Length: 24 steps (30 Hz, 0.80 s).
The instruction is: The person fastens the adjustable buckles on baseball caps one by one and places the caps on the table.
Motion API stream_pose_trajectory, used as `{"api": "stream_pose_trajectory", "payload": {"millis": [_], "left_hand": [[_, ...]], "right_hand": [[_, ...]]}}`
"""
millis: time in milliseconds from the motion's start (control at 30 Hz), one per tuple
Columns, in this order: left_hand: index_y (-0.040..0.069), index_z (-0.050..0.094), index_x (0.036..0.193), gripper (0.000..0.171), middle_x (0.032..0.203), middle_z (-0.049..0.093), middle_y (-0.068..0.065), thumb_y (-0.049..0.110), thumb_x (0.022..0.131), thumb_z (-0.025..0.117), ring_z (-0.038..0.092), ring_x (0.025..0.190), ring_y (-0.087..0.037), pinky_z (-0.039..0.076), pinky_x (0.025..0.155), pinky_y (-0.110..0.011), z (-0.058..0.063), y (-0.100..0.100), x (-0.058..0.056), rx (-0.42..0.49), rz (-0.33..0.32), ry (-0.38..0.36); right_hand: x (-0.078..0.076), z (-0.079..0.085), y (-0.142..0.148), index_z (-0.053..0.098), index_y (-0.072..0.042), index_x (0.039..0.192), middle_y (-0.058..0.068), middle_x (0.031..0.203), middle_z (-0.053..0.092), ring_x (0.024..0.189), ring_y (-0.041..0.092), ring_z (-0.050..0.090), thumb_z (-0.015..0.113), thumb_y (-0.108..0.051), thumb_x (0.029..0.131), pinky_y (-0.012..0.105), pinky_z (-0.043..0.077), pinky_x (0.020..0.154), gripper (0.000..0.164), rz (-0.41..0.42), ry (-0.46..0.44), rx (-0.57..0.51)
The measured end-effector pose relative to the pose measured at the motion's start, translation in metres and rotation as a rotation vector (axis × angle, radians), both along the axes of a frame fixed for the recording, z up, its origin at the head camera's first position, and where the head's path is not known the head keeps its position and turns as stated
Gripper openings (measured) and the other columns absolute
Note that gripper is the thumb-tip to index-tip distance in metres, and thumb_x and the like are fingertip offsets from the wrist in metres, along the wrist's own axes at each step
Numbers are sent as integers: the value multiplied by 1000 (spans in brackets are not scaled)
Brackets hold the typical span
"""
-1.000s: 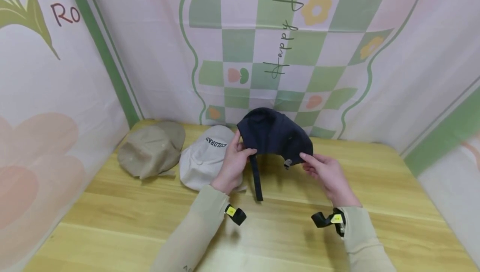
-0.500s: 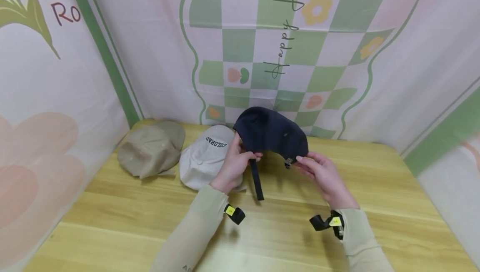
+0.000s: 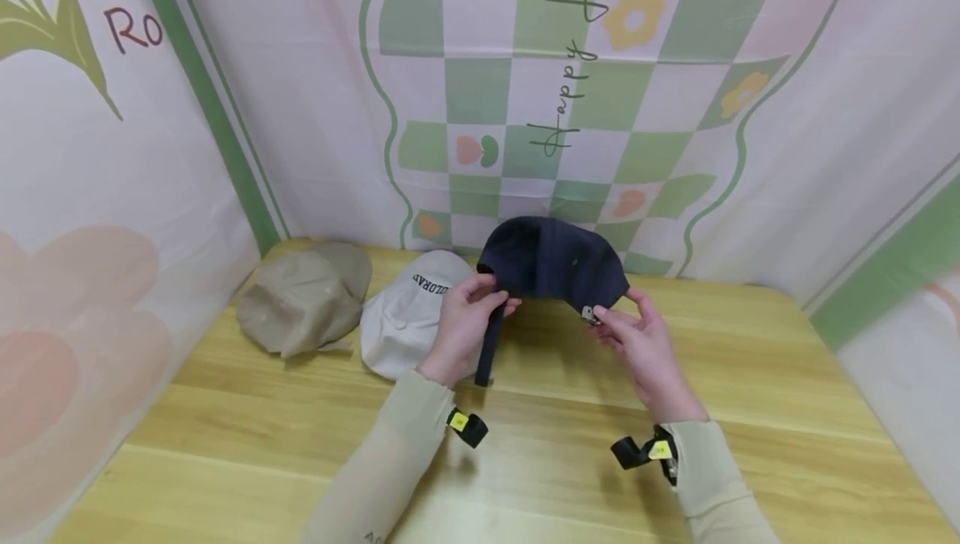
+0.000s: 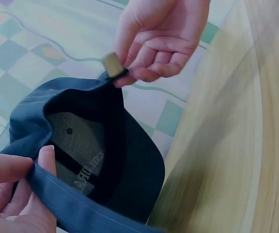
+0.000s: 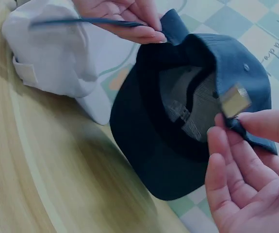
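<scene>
Both hands hold a navy baseball cap [image 3: 555, 257] above the table, its back opening turned toward me. My left hand [image 3: 465, 319] pinches the cap's back strap [image 3: 487, 348] near its base, and the loose end hangs below the fingers. My right hand [image 3: 641, 344] pinches the opposite back corner beside the metal buckle [image 5: 235, 101]. Strap and buckle are apart. In the left wrist view, the grey lining [image 4: 76, 133] shows inside the cap, with the dark brim [image 4: 141, 165] pointing away. Blurred lettering on the lining is hard to read.
A pale grey cap [image 3: 401, 331] with dark lettering lies just left of my left hand. Farther left is a tan cap [image 3: 300, 302]. They lie on a wooden table [image 3: 555, 477], with a patterned cloth backdrop [image 3: 555, 94] behind.
The strap's loose end has swung left, and my left fingers have shifted on it. My right fingers have moved closer around the buckle. The navy cap has turned slightly; the other caps stay put.
</scene>
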<state>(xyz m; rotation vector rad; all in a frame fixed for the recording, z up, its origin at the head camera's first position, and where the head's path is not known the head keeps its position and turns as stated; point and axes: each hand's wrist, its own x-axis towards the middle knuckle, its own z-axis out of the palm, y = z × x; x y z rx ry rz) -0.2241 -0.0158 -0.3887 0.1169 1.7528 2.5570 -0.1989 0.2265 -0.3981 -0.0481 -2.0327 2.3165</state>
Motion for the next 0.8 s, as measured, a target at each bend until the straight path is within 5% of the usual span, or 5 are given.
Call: {"api": "stream_pose_trajectory", "payload": {"millis": [167, 300, 433, 533, 800], "left_hand": [[-8, 61, 122, 23, 112, 71, -24, -1, 100, 62, 74, 80, -20, 61, 77, -33, 0, 0, -2, -24, 2, -4], [-4, 62, 114, 17, 107, 73, -20, 8, 103, 62, 74, 77, -20, 61, 73, -32, 0, 2, -3, -33, 0, 12], [-2, 60, 104, 24, 94, 75, -16, 22, 106, 59, 74, 77, -22, 61, 71, -32, -1, 3, -2, -66, -4, 32], [-6, 61, 105, 36, 88, 75, -14, 30, 106, 58, 73, 76, -22, 61, 70, -33, -1, 2, -2, -88, -10, 40], [1, 69, 122, 32, 91, 75, -11, 26, 104, 63, 72, 76, -21, 60, 78, -44, 0, -1, -2, -77, -31, 103]], "right_hand": [[-1, 2, -5, 31, -12, 127, 1, 78, 73, 68, 14, 69, 63, 0, 100, 26, 58, 69, 44, -83, 68, 4], [-1, 3, -5, 40, -9, 123, 3, 77, 72, 67, 15, 68, 62, 1, 100, 27, 59, 69, 33, -116, 166, 7], [0, 4, -4, 57, 6, 114, 4, 86, 71, 76, 18, 69, 61, 3, 100, 27, 59, 73, 15, -76, 248, 1], [2, 4, -3, 63, 14, 111, 5, 95, 69, 85, 18, 68, 56, 3, 103, 28, 58, 79, 16, -33, 282, 17], [4, 6, -1, 72, 6, 105, 6, 106, 69, 93, 16, 67, 46, 3, 106, 28, 56, 88, 27, 12, 250, 11]]}}
